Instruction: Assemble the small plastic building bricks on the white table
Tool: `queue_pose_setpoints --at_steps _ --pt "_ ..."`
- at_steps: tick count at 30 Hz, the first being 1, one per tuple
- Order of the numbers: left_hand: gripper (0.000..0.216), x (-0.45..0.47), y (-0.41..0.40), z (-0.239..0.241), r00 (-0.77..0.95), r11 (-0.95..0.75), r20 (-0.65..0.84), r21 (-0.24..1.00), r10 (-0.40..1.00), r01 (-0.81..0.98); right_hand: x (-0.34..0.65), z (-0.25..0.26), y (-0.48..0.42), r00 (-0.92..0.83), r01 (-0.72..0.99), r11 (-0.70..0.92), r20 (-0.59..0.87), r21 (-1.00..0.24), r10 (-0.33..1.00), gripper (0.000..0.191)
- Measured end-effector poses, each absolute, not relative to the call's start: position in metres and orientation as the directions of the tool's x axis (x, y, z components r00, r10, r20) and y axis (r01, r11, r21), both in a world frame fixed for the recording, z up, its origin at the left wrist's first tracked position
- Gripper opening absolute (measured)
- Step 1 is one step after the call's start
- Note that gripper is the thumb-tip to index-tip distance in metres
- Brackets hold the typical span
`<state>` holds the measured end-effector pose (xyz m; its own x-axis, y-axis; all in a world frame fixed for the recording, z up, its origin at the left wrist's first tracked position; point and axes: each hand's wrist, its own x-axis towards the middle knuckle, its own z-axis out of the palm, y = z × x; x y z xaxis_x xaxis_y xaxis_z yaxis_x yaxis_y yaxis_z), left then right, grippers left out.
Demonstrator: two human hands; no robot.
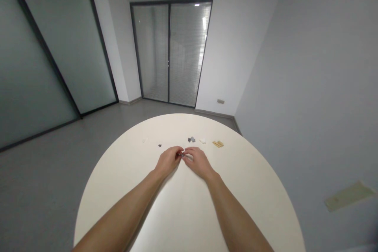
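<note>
My left hand [169,160] and my right hand [198,161] meet over the middle of the white round table [180,212]. Between their fingertips is a small dark grey piece [182,155], too small to name. Both hands are closed on it, thumbs and fingers pinched together. Just beyond them lie a black piece [189,139] and a grey piece [193,139], side by side. A little dark piece [160,145] rests beyond my left hand.
White pieces [202,141] and several tan, stick-like pieces [217,144] lie toward the right of the table's far part. A thin white piece [144,140] is at the far left. Behind the table stand glass doors [171,51]; a wall [319,86] rises on the right.
</note>
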<state>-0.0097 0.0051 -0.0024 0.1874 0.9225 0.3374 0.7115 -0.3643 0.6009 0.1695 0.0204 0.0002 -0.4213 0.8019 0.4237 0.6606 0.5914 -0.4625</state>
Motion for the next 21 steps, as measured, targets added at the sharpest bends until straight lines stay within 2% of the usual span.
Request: queue_pose_setpoints --at_steps 5,11,15,18,21 --pt "0.022 -0.008 0.003 -0.003 0.19 -0.374 0.352 0.586 0.917 0.719 0.17 -0.003 0.024 -0.39 0.639 0.565 0.414 -0.522 0.823 0.012" --pt "0.019 -0.008 0.002 -0.001 0.163 -0.357 0.384 0.515 0.909 0.779 0.174 -0.007 0.031 -0.315 0.616 0.468 0.347 -0.634 0.884 0.019" --pt "0.017 -0.007 0.001 0.003 0.191 -0.374 0.384 0.488 0.903 0.788 0.178 0.0 0.032 -0.371 0.522 0.449 0.28 -0.725 0.885 0.021" --pt "0.016 -0.007 0.0 0.004 0.227 -0.407 0.39 0.478 0.893 0.778 0.181 0.002 0.026 -0.4 0.478 0.463 0.285 -0.746 0.871 0.021" --pt "0.016 -0.007 -0.002 0.004 0.246 -0.442 0.419 0.474 0.874 0.762 0.184 -0.001 0.019 -0.329 0.487 0.434 0.301 -0.758 0.895 0.023"
